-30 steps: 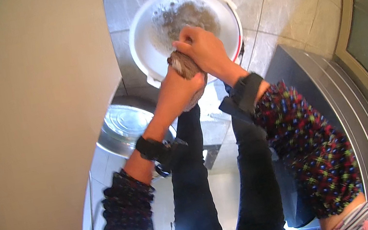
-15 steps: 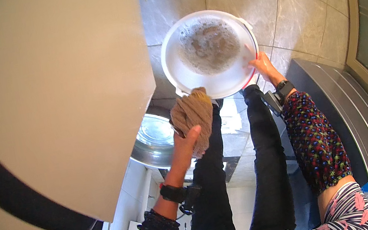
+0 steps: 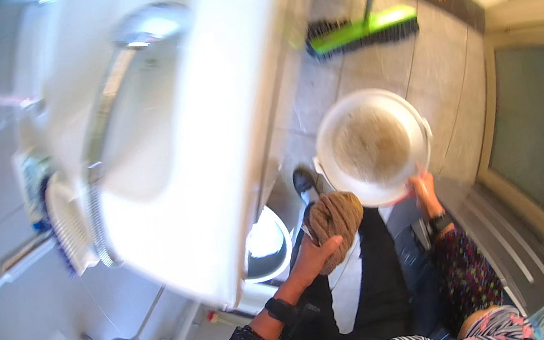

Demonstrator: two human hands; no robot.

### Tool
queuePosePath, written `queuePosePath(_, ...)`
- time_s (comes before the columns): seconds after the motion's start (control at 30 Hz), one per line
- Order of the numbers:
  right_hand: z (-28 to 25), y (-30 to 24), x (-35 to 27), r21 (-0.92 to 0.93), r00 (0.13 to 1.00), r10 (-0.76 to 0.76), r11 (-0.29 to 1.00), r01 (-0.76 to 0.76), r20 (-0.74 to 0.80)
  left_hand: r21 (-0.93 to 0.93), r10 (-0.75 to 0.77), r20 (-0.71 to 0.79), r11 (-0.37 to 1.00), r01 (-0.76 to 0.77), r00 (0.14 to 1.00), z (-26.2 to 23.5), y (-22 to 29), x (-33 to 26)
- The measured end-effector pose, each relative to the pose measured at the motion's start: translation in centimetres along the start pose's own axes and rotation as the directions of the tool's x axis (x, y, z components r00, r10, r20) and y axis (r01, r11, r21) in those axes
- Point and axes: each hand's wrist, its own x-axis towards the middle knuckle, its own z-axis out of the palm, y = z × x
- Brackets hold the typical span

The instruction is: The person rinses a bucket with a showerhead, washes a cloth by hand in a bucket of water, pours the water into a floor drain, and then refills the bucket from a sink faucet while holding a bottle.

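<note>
My left hand [image 3: 315,255] is closed around a bunched brown cloth [image 3: 339,222], held a little above my legs. My right hand [image 3: 424,188] grips the near right rim of a white bucket [image 3: 357,188]. Cloudy greyish-brown water [image 3: 372,141] with some foam lies inside the bucket. The cloth is near the bucket's near left side; whether they touch, I cannot tell.
A white washbasin [image 3: 146,199] with a chrome tap [image 3: 152,25] fills the left. A brush [image 3: 68,220] lies on its edge. Below stands a round container [image 3: 266,251]. Ahead is a green broom [image 3: 378,26]; right, a framed glass door [image 3: 537,123].
My view has swung, bringing the washbasin and broom into sight. The bucket now shows lower and further right. Both hands keep their holds on the cloth and the bucket.
</note>
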Motion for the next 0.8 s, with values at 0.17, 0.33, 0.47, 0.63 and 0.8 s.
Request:
queuePosePath(0.17,-7.3,-6.0,-9.3,-0.038,0.993,-0.064,0.997,0.06,-0.101,0.04,0.228,0.181,0.97,-0.239,0.957,3.2,4.9,-6.9)
queuePosePath(0.33,-9.9,-13.2,-21.0,0.173,0.967,-0.253,0.951,0.257,-0.042,0.028,0.344,0.247,0.932,-0.362,0.906,3.8,9.4,-15.5)
queuePosePath(0.47,-15.6,-18.1,-24.1,0.005,0.902,-0.406,0.912,0.409,0.147,0.039,0.394,0.275,0.907,-0.419,0.877,3.1,9.5,-20.5)
queuePosePath(0.63,-22.1,-22.5,-20.7,-0.534,0.562,-0.551,0.232,0.813,0.617,-0.241,0.688,0.032,0.709,-0.662,0.725,2.9,5.1,-26.9)
queuePosePath(0.8,-18.8,-23.3,-17.7,-0.29,0.235,-0.239,-0.228,0.929,0.942,-0.11,0.561,-0.56,0.68,-0.725,0.61,2.7,-7.1,-31.6)
